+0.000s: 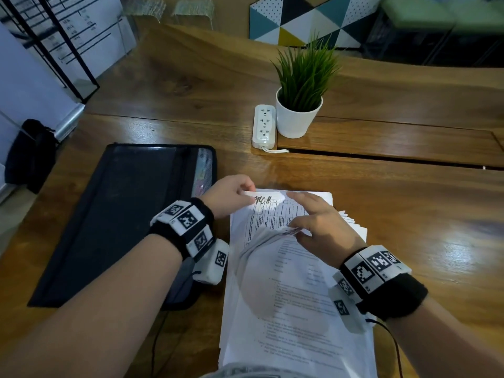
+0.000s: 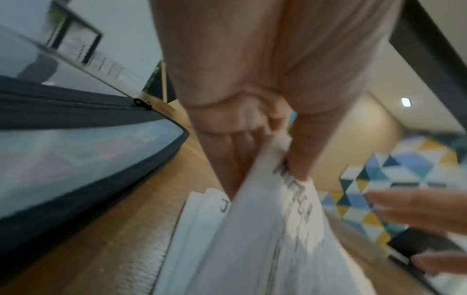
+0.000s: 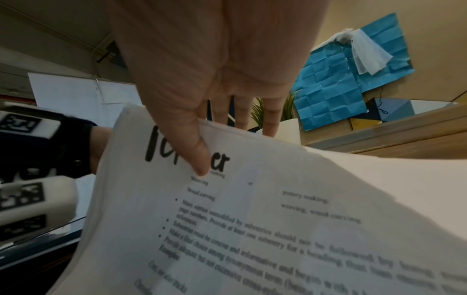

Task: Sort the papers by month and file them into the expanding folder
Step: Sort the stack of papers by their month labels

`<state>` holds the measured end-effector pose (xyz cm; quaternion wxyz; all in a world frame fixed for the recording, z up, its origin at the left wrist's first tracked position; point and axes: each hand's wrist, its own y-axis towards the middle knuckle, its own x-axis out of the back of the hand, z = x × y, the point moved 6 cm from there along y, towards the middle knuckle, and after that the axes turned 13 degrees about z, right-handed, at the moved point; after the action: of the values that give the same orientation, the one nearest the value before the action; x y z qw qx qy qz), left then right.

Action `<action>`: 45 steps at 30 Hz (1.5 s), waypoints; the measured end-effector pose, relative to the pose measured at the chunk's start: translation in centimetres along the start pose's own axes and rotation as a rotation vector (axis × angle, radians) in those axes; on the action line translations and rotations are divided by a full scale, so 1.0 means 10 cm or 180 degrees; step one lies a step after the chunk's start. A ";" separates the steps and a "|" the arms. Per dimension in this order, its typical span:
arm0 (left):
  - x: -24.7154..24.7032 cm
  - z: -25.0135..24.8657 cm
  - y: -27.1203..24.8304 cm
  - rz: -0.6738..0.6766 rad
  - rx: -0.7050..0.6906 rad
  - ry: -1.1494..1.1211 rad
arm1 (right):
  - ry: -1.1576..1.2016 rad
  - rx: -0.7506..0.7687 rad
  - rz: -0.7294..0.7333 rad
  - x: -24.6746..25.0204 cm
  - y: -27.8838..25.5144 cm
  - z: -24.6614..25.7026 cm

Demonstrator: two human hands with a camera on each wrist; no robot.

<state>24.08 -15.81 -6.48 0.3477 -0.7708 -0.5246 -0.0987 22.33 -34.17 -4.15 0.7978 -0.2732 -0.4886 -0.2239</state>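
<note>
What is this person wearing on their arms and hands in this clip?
Both forearms are bare, with no sleeves or gloves. The left hand and right hand each have a black fabric wristband carrying white blocks printed with black-and-white square markers. A thin dark cable trails from the right band.

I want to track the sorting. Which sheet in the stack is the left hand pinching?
The left hand pinches the far corner of the sheet with handwritten "ARCH" and a printed table, while the right hand holds upper sheets peeled back.
</note>
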 end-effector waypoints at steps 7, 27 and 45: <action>-0.18 -0.03 -0.30 0.1310 -0.0120 -0.1132 | -0.0220 -0.0078 0.0417 -0.04 0.10 -0.02; -0.15 0.23 -0.10 -0.0611 0.0366 -0.1476 | 0.0294 -0.0389 0.0603 0.06 -0.20 -0.03; -0.13 0.18 -0.17 -0.0615 -0.0319 -0.0797 | 0.0275 -0.0288 0.0674 0.04 -0.16 0.03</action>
<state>21.62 -15.28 -7.77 0.2295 -0.7394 -0.6300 -0.0609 21.31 -35.15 -3.31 0.8241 -0.3491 -0.4117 -0.1718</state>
